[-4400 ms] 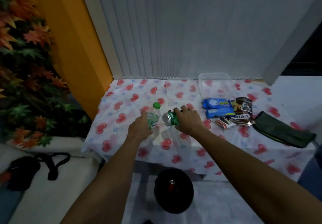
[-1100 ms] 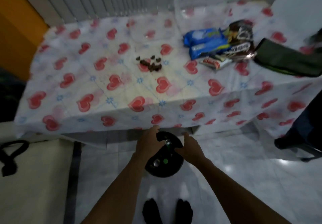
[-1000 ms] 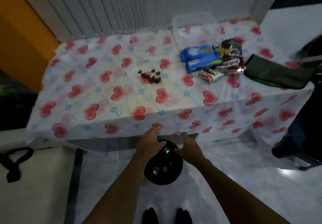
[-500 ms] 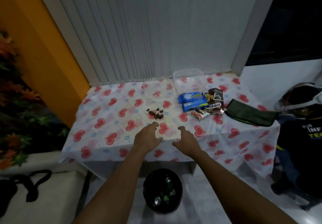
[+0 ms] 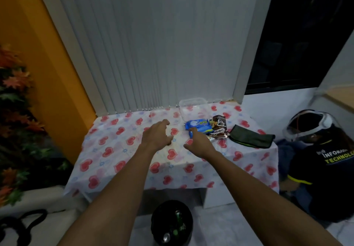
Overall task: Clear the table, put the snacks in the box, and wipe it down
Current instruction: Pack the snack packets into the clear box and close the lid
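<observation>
Both hands reach out over the bench point(image 5: 115, 150), which is covered in a heart-print cloth. The left hand point(image 5: 157, 135) is open with fingers spread and holds nothing. The right hand point(image 5: 199, 143) is also open and empty, its fingertips just beside the blue snack packs point(image 5: 199, 126). A brown snack bag point(image 5: 219, 129) lies touching the blue packs on their right, and a dark pouch point(image 5: 251, 139) lies further right. The clear box point(image 5: 193, 108) stands just behind the packs, at the bench's far edge. A black bin point(image 5: 172, 222) holding cans sits on the floor below the bench's near edge.
</observation>
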{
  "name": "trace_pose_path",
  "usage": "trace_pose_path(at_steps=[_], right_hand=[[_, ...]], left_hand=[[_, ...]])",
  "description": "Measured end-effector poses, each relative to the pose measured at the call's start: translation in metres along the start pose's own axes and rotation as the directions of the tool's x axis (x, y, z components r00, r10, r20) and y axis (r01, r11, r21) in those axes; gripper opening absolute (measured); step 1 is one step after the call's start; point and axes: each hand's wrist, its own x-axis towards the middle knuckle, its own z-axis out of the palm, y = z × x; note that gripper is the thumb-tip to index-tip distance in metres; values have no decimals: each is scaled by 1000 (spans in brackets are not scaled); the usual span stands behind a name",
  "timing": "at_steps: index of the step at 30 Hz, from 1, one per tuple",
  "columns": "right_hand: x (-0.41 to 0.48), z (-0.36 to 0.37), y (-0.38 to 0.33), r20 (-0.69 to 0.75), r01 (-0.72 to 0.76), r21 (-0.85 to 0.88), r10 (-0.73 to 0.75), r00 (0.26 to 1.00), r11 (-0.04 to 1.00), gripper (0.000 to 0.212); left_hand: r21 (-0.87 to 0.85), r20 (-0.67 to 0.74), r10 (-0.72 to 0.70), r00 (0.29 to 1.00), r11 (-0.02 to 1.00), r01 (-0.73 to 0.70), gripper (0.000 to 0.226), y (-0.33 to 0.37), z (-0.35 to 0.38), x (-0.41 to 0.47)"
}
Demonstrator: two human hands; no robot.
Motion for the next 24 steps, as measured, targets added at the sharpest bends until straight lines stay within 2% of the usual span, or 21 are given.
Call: trace_pose_path(at_steps=[5,10,12,18,24], right_hand=[[3,-22,1,-17,-11,-22,11,1000,1000,78],[27,-31,19,-9,-28,-19,28,1000,999,64],[42,-30,34,0,-35,-20,35,999,999,65],[91,-32,82,25,-38,-10,38,999,999,72],[156,-32,145,125,-33,6,32,992,999,55]], left_hand=[[31,-2,16,1000,999,-16,59,4,-14,9],[15,20,16,1000,1000,-17,58,5,-9,32],[9,31,8,999,1000,-8,59,6,-3,47],[49,75,-19,997,999,15,58,7,34,100],[30,146,-118,982,993,114,56,12,88,160]])
